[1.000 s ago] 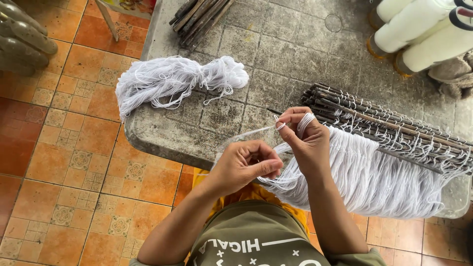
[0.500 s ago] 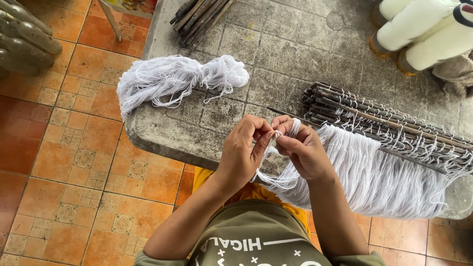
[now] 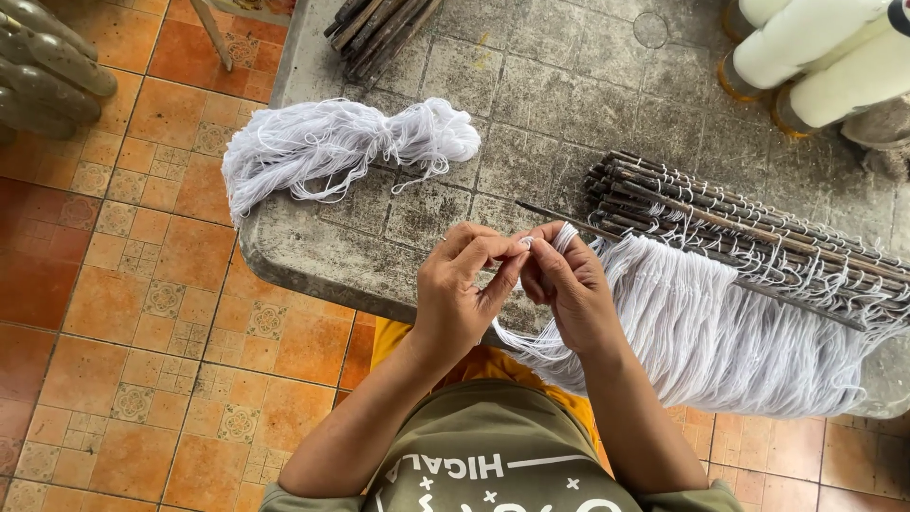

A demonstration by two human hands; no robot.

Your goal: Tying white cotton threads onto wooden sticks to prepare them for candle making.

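Both hands, left hand (image 3: 464, 289) and right hand (image 3: 567, 280), pinch fine white threads (image 3: 540, 239) in closed grips; soft fringe (image 3: 720, 332) hangs downward off dark sticks (image 3: 739, 228) lying diagonally across the rough tabletop (image 3: 569, 104).

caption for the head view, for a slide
Both hands pinch white threads hanging from dark sticks on a stone table.

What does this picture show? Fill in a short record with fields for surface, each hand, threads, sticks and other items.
Surface: grey stone table over an orange tiled floor
Left hand: pinching white thread, fingertips meeting the right hand
Right hand: thread looped around a finger
Threads: white fringe hanging from the sticks
Sticks: dark stick bundle lying on the table
Other: loose skein; white spools at the far right
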